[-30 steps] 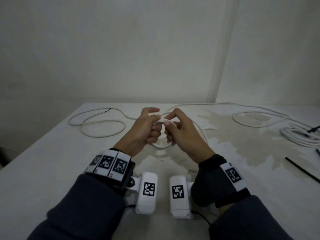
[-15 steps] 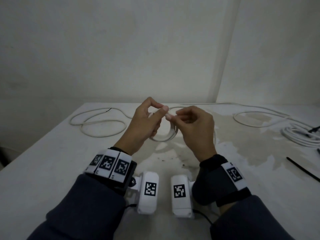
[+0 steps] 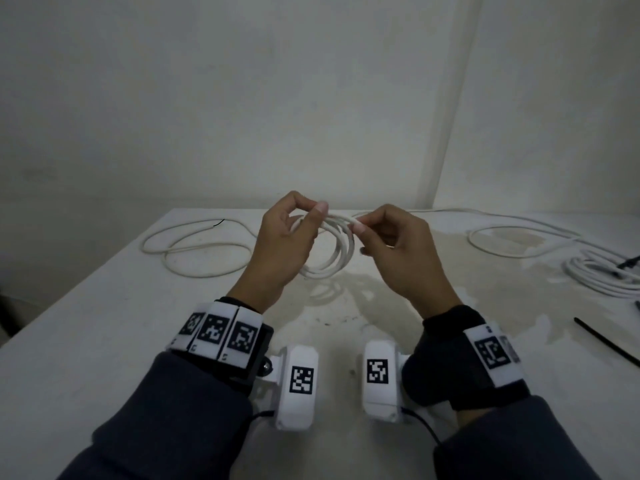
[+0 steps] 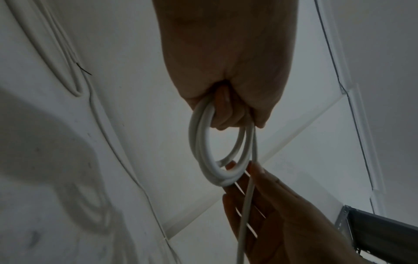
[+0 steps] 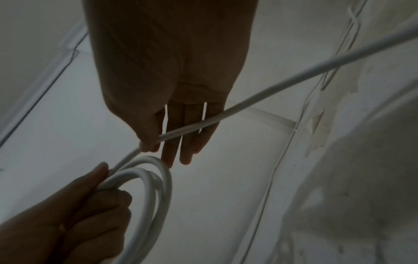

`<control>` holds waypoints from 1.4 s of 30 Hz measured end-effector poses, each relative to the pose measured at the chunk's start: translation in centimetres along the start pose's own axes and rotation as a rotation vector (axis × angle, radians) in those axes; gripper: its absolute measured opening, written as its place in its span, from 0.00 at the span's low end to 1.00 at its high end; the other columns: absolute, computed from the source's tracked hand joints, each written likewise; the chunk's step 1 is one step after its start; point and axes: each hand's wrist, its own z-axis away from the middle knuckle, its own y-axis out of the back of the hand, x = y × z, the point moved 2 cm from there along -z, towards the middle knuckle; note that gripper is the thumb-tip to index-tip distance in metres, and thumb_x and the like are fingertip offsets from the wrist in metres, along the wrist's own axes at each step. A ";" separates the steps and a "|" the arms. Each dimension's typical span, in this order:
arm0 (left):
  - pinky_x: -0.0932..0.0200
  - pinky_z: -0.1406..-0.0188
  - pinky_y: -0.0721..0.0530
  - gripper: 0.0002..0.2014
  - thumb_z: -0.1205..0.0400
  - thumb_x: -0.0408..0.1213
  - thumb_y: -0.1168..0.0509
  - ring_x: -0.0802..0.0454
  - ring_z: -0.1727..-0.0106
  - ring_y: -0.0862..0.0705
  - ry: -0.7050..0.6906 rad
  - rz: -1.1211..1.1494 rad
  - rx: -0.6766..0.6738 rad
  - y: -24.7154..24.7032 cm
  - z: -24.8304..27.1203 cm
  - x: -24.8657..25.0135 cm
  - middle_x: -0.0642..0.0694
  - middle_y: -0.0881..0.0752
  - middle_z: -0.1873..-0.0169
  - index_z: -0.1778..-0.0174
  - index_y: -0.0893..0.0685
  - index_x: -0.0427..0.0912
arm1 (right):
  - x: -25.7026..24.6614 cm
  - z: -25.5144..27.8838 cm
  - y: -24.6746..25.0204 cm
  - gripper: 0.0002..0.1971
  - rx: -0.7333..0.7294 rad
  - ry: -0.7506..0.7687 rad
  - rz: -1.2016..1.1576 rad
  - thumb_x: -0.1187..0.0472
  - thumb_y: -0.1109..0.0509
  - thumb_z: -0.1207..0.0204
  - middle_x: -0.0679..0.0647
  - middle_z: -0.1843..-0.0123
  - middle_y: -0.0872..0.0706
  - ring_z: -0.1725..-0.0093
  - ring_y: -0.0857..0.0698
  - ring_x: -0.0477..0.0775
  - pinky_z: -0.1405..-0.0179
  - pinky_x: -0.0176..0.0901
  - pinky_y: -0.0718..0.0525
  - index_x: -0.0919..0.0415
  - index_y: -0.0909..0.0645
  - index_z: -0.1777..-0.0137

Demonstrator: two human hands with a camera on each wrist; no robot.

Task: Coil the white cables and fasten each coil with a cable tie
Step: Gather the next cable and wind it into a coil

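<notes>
Coil (image 3: 334, 252) raised — looped round left fingers (image 3: 313, 216)

Dim room; bare pale walls (image 3: 242, 98) meet behind a stained white table (image 3: 86, 341).

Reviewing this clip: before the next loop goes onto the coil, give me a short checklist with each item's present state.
1. Left hand grips the coil where the loops gather: ok.
2. Right hand pinches the free strand between thumb and forefinger: ok.
3. Loops lie together, none slipping off: ok.
4. Free strand runs off to the right without a visible knot: ok near the hands, cannot tell farther on.
5. Cable tie within reach on the table: ok.
6. Coil tied: not ok, no tie on it yet.
</notes>
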 end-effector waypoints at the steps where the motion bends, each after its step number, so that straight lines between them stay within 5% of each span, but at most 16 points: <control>1: 0.67 0.82 0.37 0.10 0.16 0.39 0.37 0.60 0.82 0.37 0.004 0.029 0.022 -0.1 0.1 0.0 0.57 0.31 0.84 0.62 0.24 0.44 | -0.2 0.1 -0.2 0.06 -0.021 -0.035 -0.068 0.64 0.30 0.21 0.59 0.58 0.10 0.54 0.10 0.57 0.49 0.60 0.12 0.56 0.19 0.60; 7: 0.69 0.85 0.40 0.11 0.14 0.41 0.40 0.61 0.83 0.40 0.111 0.276 0.069 -1.0 0.3 -0.2 0.57 0.34 0.84 0.62 0.27 0.43 | -0.7 0.9 -1.8 0.04 -0.108 -0.293 -0.594 0.66 0.39 0.16 0.61 0.55 0.09 0.51 0.09 0.58 0.50 0.52 0.11 0.63 0.27 0.53; 9: 0.69 0.86 0.41 0.11 0.14 0.41 0.41 0.62 0.83 0.41 0.142 0.333 0.084 -1.3 0.3 -0.4 0.57 0.36 0.83 0.62 0.27 0.43 | -0.5 1.0 -2.3 0.01 -0.108 -0.374 -0.715 0.66 0.41 0.15 0.59 0.59 0.11 0.57 0.10 0.55 0.55 0.46 0.12 0.62 0.28 0.48; 12: 0.69 0.85 0.42 0.11 0.13 0.41 0.41 0.62 0.83 0.41 0.146 0.342 0.106 -1.2 0.3 -0.6 0.56 0.37 0.82 0.61 0.27 0.43 | -0.3 1.0 -3.1 0.10 -0.132 -0.492 -0.903 0.64 0.44 0.14 0.56 0.66 0.21 0.67 0.20 0.50 0.60 0.42 0.19 0.64 0.25 0.38; 19: 0.68 0.85 0.40 0.11 0.13 0.42 0.42 0.60 0.81 0.41 0.143 0.235 0.101 -1.4 0.5 -1.5 0.56 0.36 0.82 0.60 0.25 0.43 | 0.3 1.2 -2.6 0.15 -0.253 -0.661 -0.818 0.54 0.43 0.14 0.53 0.69 0.21 0.70 0.23 0.49 0.63 0.42 0.21 0.62 0.21 0.54; 25: 0.69 0.85 0.37 0.11 0.12 0.43 0.45 0.62 0.82 0.40 0.152 0.203 0.039 -2.0 0.7 -1.6 0.56 0.35 0.81 0.57 0.26 0.42 | 0.8 1.1 -2.6 0.19 -0.224 -0.608 -1.050 0.61 0.42 0.15 0.49 0.75 0.31 0.76 0.32 0.45 0.59 0.42 0.23 0.60 0.12 0.63; 28: 0.59 0.68 0.18 0.12 0.13 0.46 0.43 0.60 0.77 0.25 0.188 0.094 0.020 -2.1 0.7 -2.1 0.50 0.22 0.69 0.46 0.23 0.40 | 1.4 1.0 -2.8 0.26 -0.113 -0.594 -0.990 0.63 0.43 0.15 0.49 0.76 0.32 0.79 0.33 0.44 0.62 0.42 0.27 0.57 0.11 0.71; 31: 0.52 0.42 0.19 0.16 0.15 0.50 0.42 0.55 0.49 0.15 0.230 -0.061 -0.024 -1.8 0.5 -2.6 0.47 0.17 0.46 0.34 0.26 0.48 | 2.8 0.6 -1.6 0.22 0.139 -0.611 -0.974 0.64 0.42 0.14 0.49 0.79 0.32 0.82 0.33 0.44 0.66 0.41 0.29 0.59 0.18 0.70; 34: 0.55 0.44 0.21 0.14 0.15 0.49 0.42 0.54 0.48 0.15 0.346 -0.172 -0.155 -1.2 0.4 -2.9 0.47 0.16 0.45 0.37 0.23 0.48 | 4.5 0.2 0.8 0.12 0.441 -0.597 -0.999 0.64 0.42 0.15 0.48 0.79 0.32 0.81 0.34 0.44 0.69 0.38 0.29 0.60 0.27 0.62; 37: 0.56 0.49 0.20 0.15 0.14 0.48 0.42 0.52 0.58 0.15 0.516 -0.292 -0.430 -1.2 1.2 -3.8 0.44 0.13 0.53 0.48 0.16 0.42 | 5.7 0.2 3.4 0.10 0.689 -0.523 -0.975 0.66 0.41 0.16 0.49 0.78 0.30 0.81 0.33 0.44 0.71 0.38 0.28 0.60 0.24 0.60; 39: 0.59 0.50 0.19 0.16 0.16 0.48 0.39 0.52 0.58 0.15 0.511 -0.399 -0.549 -1.3 1.6 -3.9 0.42 0.12 0.52 0.49 0.14 0.39 | 6.2 0.4 4.7 0.10 0.795 -0.474 -0.922 0.67 0.41 0.16 0.50 0.77 0.29 0.79 0.32 0.45 0.71 0.38 0.27 0.61 0.22 0.59; 42: 0.58 0.52 0.18 0.16 0.15 0.46 0.39 0.49 0.55 0.15 0.509 -0.346 -0.406 -1.3 1.4 -3.6 0.40 0.12 0.49 0.47 0.14 0.36 | 6.7 0.6 5.4 0.12 0.886 -0.454 -0.915 0.67 0.42 0.16 0.51 0.76 0.30 0.79 0.31 0.46 0.71 0.39 0.28 0.62 0.23 0.61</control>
